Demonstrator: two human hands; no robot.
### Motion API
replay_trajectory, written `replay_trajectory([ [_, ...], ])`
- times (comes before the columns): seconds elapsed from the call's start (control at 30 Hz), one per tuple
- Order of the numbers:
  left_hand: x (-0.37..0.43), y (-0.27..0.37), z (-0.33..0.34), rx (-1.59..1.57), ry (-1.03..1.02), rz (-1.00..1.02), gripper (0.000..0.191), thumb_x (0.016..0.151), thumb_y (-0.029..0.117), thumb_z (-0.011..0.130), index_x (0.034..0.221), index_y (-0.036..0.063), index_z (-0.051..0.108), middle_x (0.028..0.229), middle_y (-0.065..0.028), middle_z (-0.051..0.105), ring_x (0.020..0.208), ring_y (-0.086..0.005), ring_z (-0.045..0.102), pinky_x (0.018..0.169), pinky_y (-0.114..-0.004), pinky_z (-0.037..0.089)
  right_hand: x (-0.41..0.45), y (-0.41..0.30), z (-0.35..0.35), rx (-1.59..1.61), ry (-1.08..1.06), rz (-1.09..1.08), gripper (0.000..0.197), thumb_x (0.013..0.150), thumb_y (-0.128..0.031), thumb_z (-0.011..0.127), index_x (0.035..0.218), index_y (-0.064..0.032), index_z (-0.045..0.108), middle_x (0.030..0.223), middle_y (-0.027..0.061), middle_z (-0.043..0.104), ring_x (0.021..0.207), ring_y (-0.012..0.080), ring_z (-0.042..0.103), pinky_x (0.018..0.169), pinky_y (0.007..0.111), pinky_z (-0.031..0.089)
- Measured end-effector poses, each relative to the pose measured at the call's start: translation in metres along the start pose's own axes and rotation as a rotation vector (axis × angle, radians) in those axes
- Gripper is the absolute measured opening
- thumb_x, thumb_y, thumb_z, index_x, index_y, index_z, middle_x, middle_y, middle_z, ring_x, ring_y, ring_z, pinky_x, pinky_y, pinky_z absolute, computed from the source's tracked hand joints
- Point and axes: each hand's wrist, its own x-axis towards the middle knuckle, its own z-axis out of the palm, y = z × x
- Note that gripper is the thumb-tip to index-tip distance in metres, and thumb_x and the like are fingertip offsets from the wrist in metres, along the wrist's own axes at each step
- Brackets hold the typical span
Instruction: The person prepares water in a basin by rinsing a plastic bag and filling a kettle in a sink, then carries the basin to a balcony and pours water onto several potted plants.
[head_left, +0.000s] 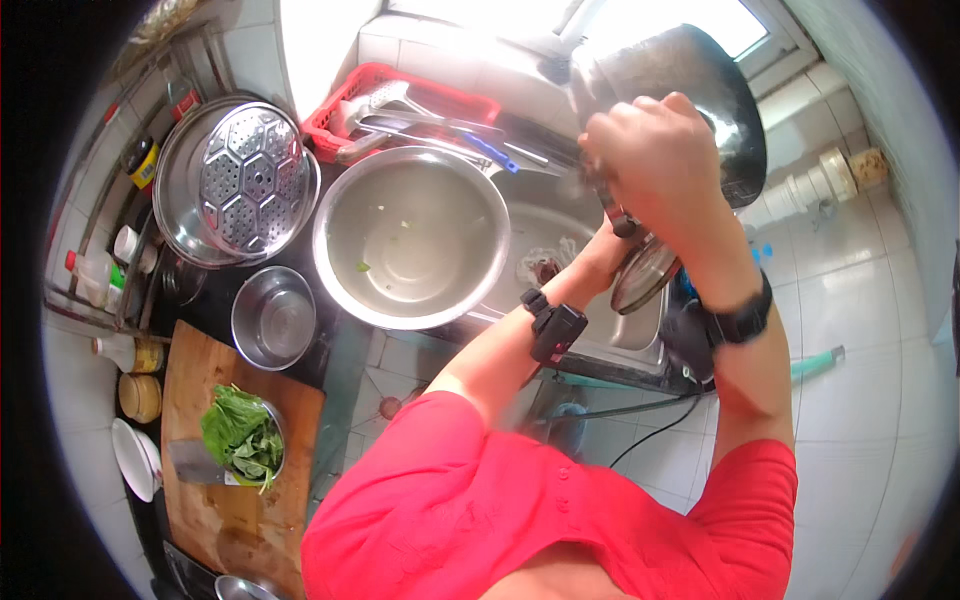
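My right hand (652, 150) is closed around the handle (616, 214) of a dark metal pan (675, 75), which is held up and tilted at the far side of the sink (637, 326). Partly behind it, my left hand (604, 259) is below the handle, beside a tilted glass lid (643, 276). Its fingers are hidden, so its grip cannot be made out. A dark, pale-edged scrap (544, 266) lies in the sink. Left of the sink, a large steel basin (412, 300) holds cloudy water with a few green bits.
A red plastic basket (322, 124) holds utensils behind the basin. To the left are a perforated steamer plate (259, 180), a small steel pot (274, 319) and a wooden cutting board (285, 517) bearing leafy greens (240, 435) and a cleaver (196, 461). Bottles line the wall.
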Motion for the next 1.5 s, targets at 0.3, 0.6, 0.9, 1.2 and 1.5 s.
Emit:
replay_trajectory([
  [0.3, -0.093, 0.080, -0.024, -0.273, 0.049, -0.974, 0.078, 0.082, 0.004, 0.057, 0.141, 0.0139, 0.007, 0.080, -0.0046, 0.056, 0.065, -0.0098, 0.054, 0.055, -0.023, 0.047, -0.157, 0.062, 0.002, 0.328, 0.236, 1.040, 0.024, 0.078, -0.025, 0.063, 0.063, -0.0080, 0.055, 0.055, 0.0025, 0.053, 0.049, 0.0139, 0.052, 0.046, 0.028, 0.040],
  [0.6, -0.137, 0.221, -0.067, -0.468, 0.606, -0.874, 0.041, 0.090, 0.018, 0.041, 0.128, 0.0038, 0.036, 0.118, -0.0104, 0.051, 0.105, -0.0164, 0.051, 0.088, -0.030, 0.044, -0.276, -0.004, 0.026, 0.949, 0.830, 1.696, 0.028, 0.082, -0.015, 0.062, 0.062, -0.0104, 0.044, 0.052, 0.0007, 0.045, 0.047, 0.0090, 0.043, 0.041, 0.021, 0.031],
  [0.9, -0.217, 0.232, -0.095, -0.155, 0.679, -0.680, 0.040, 0.091, 0.019, 0.041, 0.128, 0.0040, 0.035, 0.119, -0.0099, 0.049, 0.106, -0.0169, 0.049, 0.089, -0.030, 0.042, -0.321, -0.026, 0.105, 1.293, 1.064, 1.792, 0.027, 0.084, -0.011, 0.058, 0.063, -0.0113, 0.041, 0.050, 0.0007, 0.042, 0.046, 0.0112, 0.043, 0.048, 0.025, 0.036],
  [1.2, -0.242, 0.220, -0.065, 0.041, 0.696, -0.594, 0.040, 0.091, 0.020, 0.040, 0.128, 0.0042, 0.035, 0.121, -0.0094, 0.047, 0.107, -0.0174, 0.048, 0.091, -0.031, 0.041, -0.348, -0.014, 0.189, 1.374, 0.929, 1.961, 0.030, 0.079, -0.013, 0.064, 0.057, -0.0099, 0.043, 0.050, 0.0012, 0.046, 0.047, 0.0081, 0.043, 0.046, 0.022, 0.032],
  [1.5, -0.247, 0.185, -0.031, 0.082, 0.727, -0.608, 0.040, 0.092, 0.022, 0.040, 0.128, 0.0044, 0.034, 0.123, -0.0089, 0.045, 0.108, -0.0179, 0.046, 0.092, -0.031, 0.039, -0.355, 0.014, 0.280, 1.422, 0.939, 1.949, 0.021, 0.076, -0.008, 0.066, 0.060, -0.0070, 0.052, 0.055, -0.0006, 0.049, 0.049, 0.0078, 0.044, 0.048, 0.022, 0.034],
])
